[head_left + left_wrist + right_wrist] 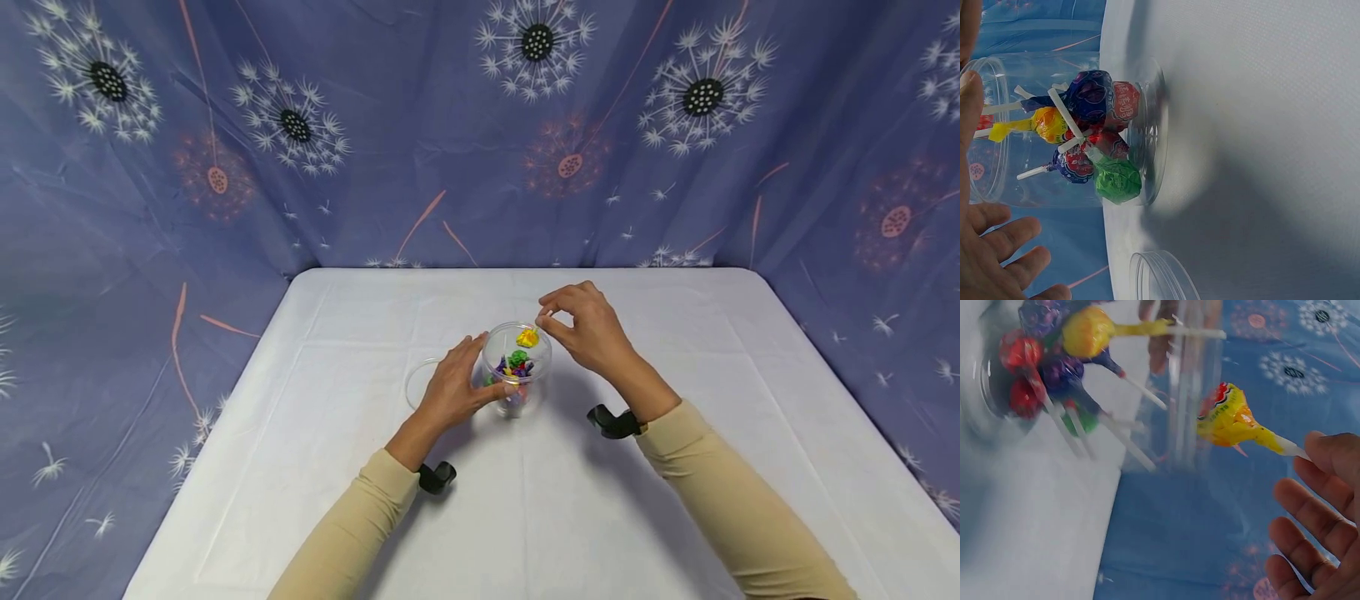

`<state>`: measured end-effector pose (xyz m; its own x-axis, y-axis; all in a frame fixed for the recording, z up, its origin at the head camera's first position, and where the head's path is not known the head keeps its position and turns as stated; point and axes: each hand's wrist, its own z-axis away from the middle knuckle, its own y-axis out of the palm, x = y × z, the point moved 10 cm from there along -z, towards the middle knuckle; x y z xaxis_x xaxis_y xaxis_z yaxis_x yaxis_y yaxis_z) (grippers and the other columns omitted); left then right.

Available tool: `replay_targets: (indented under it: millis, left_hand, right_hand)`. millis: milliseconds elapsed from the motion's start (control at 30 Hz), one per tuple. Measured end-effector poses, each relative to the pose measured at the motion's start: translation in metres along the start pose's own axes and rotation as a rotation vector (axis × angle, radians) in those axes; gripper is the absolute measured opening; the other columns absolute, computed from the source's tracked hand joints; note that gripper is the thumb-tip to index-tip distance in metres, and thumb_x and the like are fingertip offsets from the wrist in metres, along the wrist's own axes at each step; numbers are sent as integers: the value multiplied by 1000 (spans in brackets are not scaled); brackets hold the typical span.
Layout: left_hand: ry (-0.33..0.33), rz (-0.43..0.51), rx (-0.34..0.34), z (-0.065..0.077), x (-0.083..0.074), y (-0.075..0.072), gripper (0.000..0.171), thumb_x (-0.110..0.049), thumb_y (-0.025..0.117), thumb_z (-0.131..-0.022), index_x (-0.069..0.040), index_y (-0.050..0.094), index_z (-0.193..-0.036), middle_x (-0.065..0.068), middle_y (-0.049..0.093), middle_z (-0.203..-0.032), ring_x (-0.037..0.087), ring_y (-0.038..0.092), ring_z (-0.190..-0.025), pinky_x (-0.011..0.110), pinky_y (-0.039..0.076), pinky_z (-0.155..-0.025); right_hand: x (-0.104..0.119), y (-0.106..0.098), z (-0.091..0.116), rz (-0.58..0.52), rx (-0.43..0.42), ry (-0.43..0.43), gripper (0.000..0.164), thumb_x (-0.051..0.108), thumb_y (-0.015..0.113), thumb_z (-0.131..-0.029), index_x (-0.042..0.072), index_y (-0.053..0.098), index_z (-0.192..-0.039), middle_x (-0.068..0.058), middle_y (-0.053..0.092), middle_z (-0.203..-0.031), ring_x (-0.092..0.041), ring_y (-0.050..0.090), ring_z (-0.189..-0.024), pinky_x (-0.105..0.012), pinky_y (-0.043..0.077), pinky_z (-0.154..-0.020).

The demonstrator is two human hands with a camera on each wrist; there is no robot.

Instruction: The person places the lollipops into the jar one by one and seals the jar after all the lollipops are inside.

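A clear plastic jar (540,392) stands upright on the table, with several wrapped lollipops (1088,94) inside in purple, red, green and yellow. My left hand (456,385) holds the jar near its rim, thumb on the near side and fingers round the left and far side. Above the jar's mouth, my right hand (588,327) pinches a yellow lollipop (1232,419) by its white stick. The candy end points down toward the opening, and the right hand's other fingers (1300,550) are spread loosely.
A round clear lid (407,387) lies on the white-covered table (337,500), left of the jar and partly behind the left hand. Black straps (613,422) sit on both wrists. A blue dandelion-print curtain (420,125) hangs behind and beside the table.
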<state>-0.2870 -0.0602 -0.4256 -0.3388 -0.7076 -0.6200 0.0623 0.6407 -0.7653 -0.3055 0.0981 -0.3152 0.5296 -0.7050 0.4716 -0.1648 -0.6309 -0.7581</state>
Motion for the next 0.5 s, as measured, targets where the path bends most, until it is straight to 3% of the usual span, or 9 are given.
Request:
replay_targets:
  millis: [200, 333, 500]
  left_hand:
    - [11, 0, -1, 0, -1, 0, 91, -52, 71, -78, -13, 30, -149, 10, 37, -151, 29, 28, -143, 50, 25, -117]
    - [16, -11, 1, -1, -1, 1, 91, -53, 70, -78, -13, 29, -149, 10, 37, -151, 29, 29, -143, 49, 25, -117]
    - [9, -12, -3, -1, 0, -1, 92, -53, 70, -78, -14, 28, -149, 8, 37, -151, 28, 28, -144, 48, 23, -118]
  right_hand:
    - [4, 26, -2, 45, 68, -15, 11, 21, 70, -85, 10, 72, -81, -10, 69, -108, -27, 53, -98, -41, 44, -78]
    - [5, 37, -1, 61, 96, -31, 13, 21, 70, -85, 10, 71, -78, -11, 69, -109, -29, 54, -100, -47, 43, -87]
    - [7, 47, 0, 89, 129, -37, 14, 22, 70, -85, 10, 71, -79, -10, 68, -111, -29, 54, -102, -47, 43, -90]
